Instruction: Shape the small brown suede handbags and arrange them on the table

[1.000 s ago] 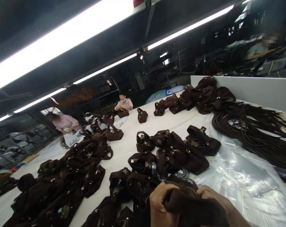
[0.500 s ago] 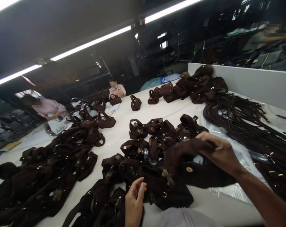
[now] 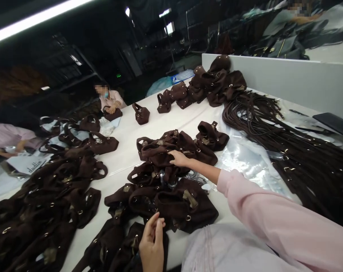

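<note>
My right hand (image 3: 179,158) reaches forward in a pink sleeve and rests on a dark brown suede bag (image 3: 160,150) in the middle cluster; its fingers curl onto the fabric. My left hand (image 3: 152,241) hovers low at the near edge with fingers together and slightly bent, holding nothing, beside another brown bag (image 3: 185,207) lying flat. Several more brown bags lie around both hands on the white table (image 3: 171,121).
A big heap of brown bags (image 3: 47,200) fills the left. A bundle of dark straps (image 3: 287,143) lies right on clear plastic sheet (image 3: 251,158). More bags (image 3: 213,81) pile against a grey partition (image 3: 273,79). A phone (image 3: 334,123) lies far right. Two people sit across the table.
My right hand let go of the bag it was laying down and stretched further forward onto the middle cluster. The camera tipped downward. My left hand stayed low.
</note>
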A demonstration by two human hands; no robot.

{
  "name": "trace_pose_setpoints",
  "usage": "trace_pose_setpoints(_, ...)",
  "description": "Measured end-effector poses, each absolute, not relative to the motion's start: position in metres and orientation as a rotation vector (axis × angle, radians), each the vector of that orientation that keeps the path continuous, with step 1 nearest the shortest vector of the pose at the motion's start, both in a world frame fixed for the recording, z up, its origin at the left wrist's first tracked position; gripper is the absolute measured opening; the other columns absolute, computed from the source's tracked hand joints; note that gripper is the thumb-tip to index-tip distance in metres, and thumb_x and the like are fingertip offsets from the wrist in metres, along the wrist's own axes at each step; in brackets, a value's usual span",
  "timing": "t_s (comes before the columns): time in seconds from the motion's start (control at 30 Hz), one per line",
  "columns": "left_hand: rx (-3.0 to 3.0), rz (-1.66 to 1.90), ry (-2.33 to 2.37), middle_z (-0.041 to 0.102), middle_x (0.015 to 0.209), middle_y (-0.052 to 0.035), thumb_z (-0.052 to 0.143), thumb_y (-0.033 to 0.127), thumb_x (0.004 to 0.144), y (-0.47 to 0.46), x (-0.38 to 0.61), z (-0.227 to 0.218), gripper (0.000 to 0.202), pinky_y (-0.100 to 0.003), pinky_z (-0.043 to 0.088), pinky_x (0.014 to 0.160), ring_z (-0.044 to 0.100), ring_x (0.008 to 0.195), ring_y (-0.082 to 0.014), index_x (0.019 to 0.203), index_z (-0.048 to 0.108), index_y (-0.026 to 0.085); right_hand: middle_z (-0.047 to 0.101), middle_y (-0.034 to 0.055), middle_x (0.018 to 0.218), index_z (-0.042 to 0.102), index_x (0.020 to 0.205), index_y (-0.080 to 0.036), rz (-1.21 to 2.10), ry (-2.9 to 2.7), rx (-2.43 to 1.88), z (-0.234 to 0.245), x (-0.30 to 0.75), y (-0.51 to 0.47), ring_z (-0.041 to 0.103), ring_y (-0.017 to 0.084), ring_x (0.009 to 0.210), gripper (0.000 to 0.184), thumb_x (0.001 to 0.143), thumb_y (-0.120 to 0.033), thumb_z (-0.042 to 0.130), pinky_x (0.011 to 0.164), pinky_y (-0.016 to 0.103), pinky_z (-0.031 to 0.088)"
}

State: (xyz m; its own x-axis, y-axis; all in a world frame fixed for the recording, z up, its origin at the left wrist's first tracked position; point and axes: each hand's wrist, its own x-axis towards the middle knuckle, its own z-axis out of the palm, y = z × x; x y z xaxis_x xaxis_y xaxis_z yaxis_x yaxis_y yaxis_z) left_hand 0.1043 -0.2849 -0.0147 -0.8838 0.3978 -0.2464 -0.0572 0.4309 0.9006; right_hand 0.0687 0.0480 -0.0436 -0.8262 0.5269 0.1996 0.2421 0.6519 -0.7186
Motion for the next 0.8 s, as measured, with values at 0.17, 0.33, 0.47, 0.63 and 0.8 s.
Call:
trace_pose_setpoints(0.17,0.438,1.354,2.331,0.071,0.11,-0.0105,0.062,0.057,0.081,-0.281,0.105,-0.026,0.053,-0.038,0.057,0.092,0.068,0.102,-0.0259,0.116,0.064,0.018,0.068,0.0106,0.112,0.061,0.118,-0.013,1.033,-2.556,-0.779,-0.128,0.13,0.02,0.063,0.022,0.1,0.031,0.089,-0.011,0.05,0.09,0.033,0.049)
trace_pose_setpoints(0.33,1.12,0.991,2.593,0.06,0.132,-0.0111,0.059,0.037,0.089,-0.229,0.107,-0.027,0.039,-0.049,0.046,0.107,0.055,0.124,-0.0273,0.125,0.06,0.022,0.048,0.0119,0.146,0.06,0.127,-0.016,0.957,-2.757,-0.755,-0.172,0.173,0.01,0.048,0.03,0.126,0.041,0.088,-0.011,0.05,0.106,0.044,0.037)
trace_pose_setpoints(0.47,1.519,0.392,2.564,0.054,0.141,-0.0123,0.077,0.026,0.074,-0.188,0.108,-0.05,0.067,-0.063,0.024,0.119,0.044,0.134,-0.0342,0.136,0.052,0.022,0.048,0.0106,0.144,0.064,0.125,-0.022,0.901,-2.894,-0.731,-0.182,0.178,0.014,0.053,0.028,0.118,0.038,0.092,-0.015,0.046,0.099,0.044,0.04)
trace_pose_setpoints(0.63,1.401,0.207,2.364,0.071,0.11,-0.0062,0.08,0.021,0.069,-0.203,0.121,-0.077,0.069,-0.055,0.026,0.119,0.061,0.105,-0.0268,0.134,0.055,0.019,0.066,0.0119,0.107,0.075,0.105,-0.023,0.862,-2.988,-0.805,-0.178,0.211,0.011,0.057,0.029,0.104,0.032,0.092,-0.018,0.046,0.087,0.039,0.045)
trace_pose_setpoints(0.8,1.249,0.344,2.421,0.07,0.109,-0.0052,0.078,0.02,0.071,-0.245,0.143,-0.078,0.073,-0.049,0.031,0.111,0.057,0.103,-0.026,0.139,0.051,0.023,0.068,0.014,0.096,0.076,0.083,-0.017,0.838,-2.995,-0.862,-0.159,0.237,0.004,0.061,0.03,0.095,0.027,0.084,-0.01,0.05,0.081,0.039,0.044)
